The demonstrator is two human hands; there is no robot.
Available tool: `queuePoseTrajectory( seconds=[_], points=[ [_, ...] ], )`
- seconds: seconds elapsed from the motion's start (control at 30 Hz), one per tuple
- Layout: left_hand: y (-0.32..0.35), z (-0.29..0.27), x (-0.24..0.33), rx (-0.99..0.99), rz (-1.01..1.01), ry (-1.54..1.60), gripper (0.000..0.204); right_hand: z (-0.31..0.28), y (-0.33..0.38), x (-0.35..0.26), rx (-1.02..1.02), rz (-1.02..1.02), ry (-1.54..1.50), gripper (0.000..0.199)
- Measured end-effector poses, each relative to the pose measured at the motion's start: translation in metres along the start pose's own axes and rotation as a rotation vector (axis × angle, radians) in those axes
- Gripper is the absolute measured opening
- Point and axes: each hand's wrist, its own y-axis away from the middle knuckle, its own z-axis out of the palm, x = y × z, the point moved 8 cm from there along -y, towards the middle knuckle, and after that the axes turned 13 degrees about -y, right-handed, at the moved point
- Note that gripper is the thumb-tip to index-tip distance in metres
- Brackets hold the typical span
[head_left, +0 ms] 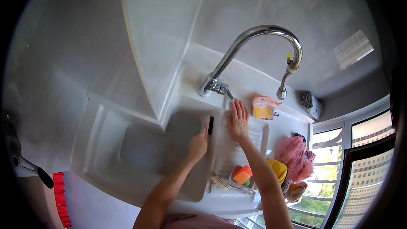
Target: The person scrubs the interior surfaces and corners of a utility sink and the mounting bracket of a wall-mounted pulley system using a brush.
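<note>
My left hand (198, 145) is over the right side of the sink basin (99, 144). Its fingers are closed together at a small black oblong thing (211, 125) by the basin's inner right edge; the exact kind does not show. My right hand (239, 126) lies with fingers stretched out and nearly together above the top of the ribbed washboard (256, 133). Its fingertips are close to the lever (230, 96) of the chrome tap (268, 28); whether they touch it I cannot tell. Nothing shows in that hand.
A pink soap dish (266, 100) with a yellow bar sits right of the tap. By my right forearm are an orange sponge (242, 174), a brush (219, 182), a yellow cloth (277, 169) and pink bundles (294, 157). A grey roll (311, 104) rests near the window.
</note>
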Motion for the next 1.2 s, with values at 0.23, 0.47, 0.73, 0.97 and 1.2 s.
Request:
queuePoseTrajectory(
  seconds=[0.23, 0.47, 0.73, 0.97, 1.2],
  points=[
    [0.0, 0.004, 0.012, -0.006, -0.009, 0.059, 0.042, 0.005, 0.007, 0.006, -0.017, 0.028, -0.028, 0.066],
    [0.013, -0.015, 0.032, 0.021, 0.009, 0.107, 0.041, 0.001, 0.006, 0.009, -0.022, 0.024, -0.009, 0.067],
    [0.013, -0.016, 0.032, 0.007, -0.01, 0.087, 0.041, 0.005, 0.009, 0.013, -0.019, 0.035, -0.026, 0.067],
    [0.004, 0.002, 0.019, -0.043, -0.022, 0.045, 0.042, 0.004, 0.007, 0.016, -0.012, 0.037, -0.024, 0.067],
    [0.003, -0.005, 0.022, 0.102, 0.038, 0.099, 0.042, 0.005, 0.01, 0.018, -0.024, 0.039, -0.021, 0.067]
  ],
)
